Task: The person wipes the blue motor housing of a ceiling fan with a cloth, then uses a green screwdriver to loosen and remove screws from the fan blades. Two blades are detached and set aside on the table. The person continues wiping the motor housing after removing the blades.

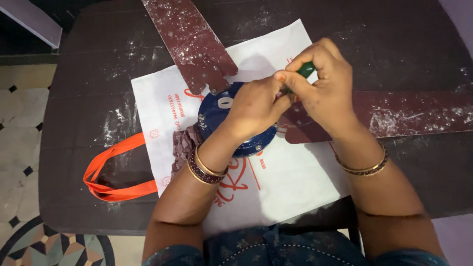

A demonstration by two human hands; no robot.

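Head view: the right hand (327, 81) has its grip clenched around a green-handled tool (305, 70), fingers curled tight. The left hand (256, 106) pinches the tool's lower end, resting on the blue fan hub (214, 111). The hub sits on a white bag (276, 182) on the dark tabletop (79, 74), dusty maroon blades (192, 39) spreading outward.

We see the fan hub (217, 111) on the bag (276, 182), bag on counter (88, 64); blades (192, 39) extend behind and right; bag handles (111, 170) lie left.

Head camera, straight down, close overhead
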